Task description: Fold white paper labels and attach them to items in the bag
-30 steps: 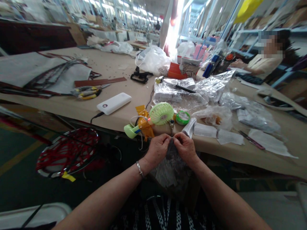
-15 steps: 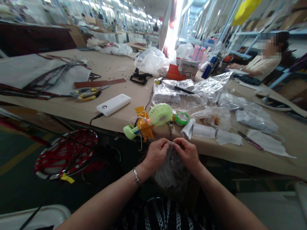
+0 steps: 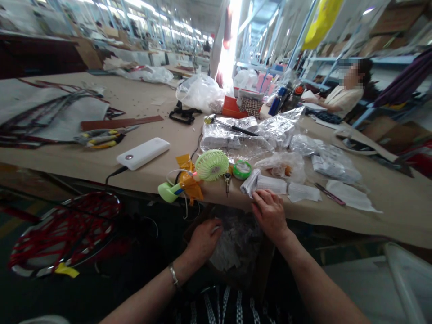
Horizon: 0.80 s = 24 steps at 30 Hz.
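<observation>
My left hand (image 3: pixel 205 237) is below the table edge, fingers curled in; a small whitish bit shows at its fingertips, too small to name. Beneath and beside it is a clear plastic bag (image 3: pixel 232 247) with white scraps in it. My right hand (image 3: pixel 271 215) reaches over the table's front edge, fingers extended and touching a white strip of paper labels (image 3: pixel 272 184). Left of that strip, a folded stack of white labels (image 3: pixel 250 182) stands at an angle. A slim screwdriver-like tool (image 3: pixel 227 182) lies nearby with its metal tip toward me.
A green fan (image 3: pixel 212 165) lies by orange tape (image 3: pixel 191 182) and a green tape roll (image 3: pixel 242 169). Farther left are a white power bank (image 3: pixel 143 154) and pliers (image 3: pixel 104 137). Plastic-wrapped packs (image 3: pixel 232 135) and a pink-handled cutter (image 3: pixel 330 194) lie rightward. A person (image 3: pixel 344 96) sits beyond.
My hands have come apart from where they met by the tool's tip. The left moved down and left; the right moved to the paper labels. The view has shifted right.
</observation>
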Tool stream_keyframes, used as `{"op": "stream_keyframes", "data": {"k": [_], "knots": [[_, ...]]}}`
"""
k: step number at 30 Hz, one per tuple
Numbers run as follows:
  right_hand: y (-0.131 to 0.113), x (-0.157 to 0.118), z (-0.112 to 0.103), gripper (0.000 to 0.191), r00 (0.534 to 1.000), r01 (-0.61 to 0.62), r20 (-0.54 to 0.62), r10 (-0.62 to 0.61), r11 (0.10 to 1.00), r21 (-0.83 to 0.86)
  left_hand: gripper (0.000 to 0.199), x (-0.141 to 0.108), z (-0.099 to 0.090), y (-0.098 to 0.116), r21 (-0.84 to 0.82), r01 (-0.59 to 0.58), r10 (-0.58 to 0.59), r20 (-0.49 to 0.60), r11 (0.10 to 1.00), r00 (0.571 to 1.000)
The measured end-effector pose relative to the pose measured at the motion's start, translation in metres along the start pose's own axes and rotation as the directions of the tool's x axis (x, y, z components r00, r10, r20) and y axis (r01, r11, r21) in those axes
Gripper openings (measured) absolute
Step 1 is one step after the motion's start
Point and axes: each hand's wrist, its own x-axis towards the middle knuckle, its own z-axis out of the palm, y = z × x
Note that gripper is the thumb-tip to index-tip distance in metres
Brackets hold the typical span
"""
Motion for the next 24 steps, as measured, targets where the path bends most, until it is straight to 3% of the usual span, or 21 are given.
{"op": "stream_keyframes", "data": {"k": [4,8,11,14,18,21,24], "knots": [[0.004,0.001,0.000,0.018,0.999,0.010,-0.034,-0.008,0.998,0.056,0.020,-0.002,0.004,0.006,-0.068,-0.013,0.015,0.029,0.998,0.999],[0.008,0.004,-0.006,0.017,0.998,0.019,-0.061,-0.009,0.985,0.169,0.018,0.002,0.006,0.026,-0.190,-0.001,0.007,0.034,0.982,0.999],[0.004,0.001,-0.011,0.018,0.995,0.030,-0.103,-0.003,0.966,0.256,0.019,0.006,0.011,0.047,-0.367,0.091,-0.054,0.111,0.926,0.992],[-0.001,-0.007,-0.012,0.016,0.992,0.046,-0.128,-0.009,0.955,0.291,0.022,0.011,0.018,0.069,-0.607,0.276,-0.134,0.270,0.745,0.953],[-0.001,-0.012,-0.012,0.013,0.993,0.052,-0.119,-0.019,0.959,0.279,0.028,0.022,0.024,0.091,-0.795,0.407,-0.099,0.409,0.449,0.907],[-0.003,-0.014,-0.017,0.012,0.992,0.080,-0.119,-0.047,0.953,0.292,0.027,0.030,0.027,0.101,-0.838,0.432,-0.069,0.435,0.333,0.898],[-0.010,-0.021,-0.025,0.014,0.988,0.140,-0.099,-0.115,0.942,0.305,0.024,0.035,0.031,0.105,-0.866,0.417,-0.077,0.413,0.276,0.908]]}}
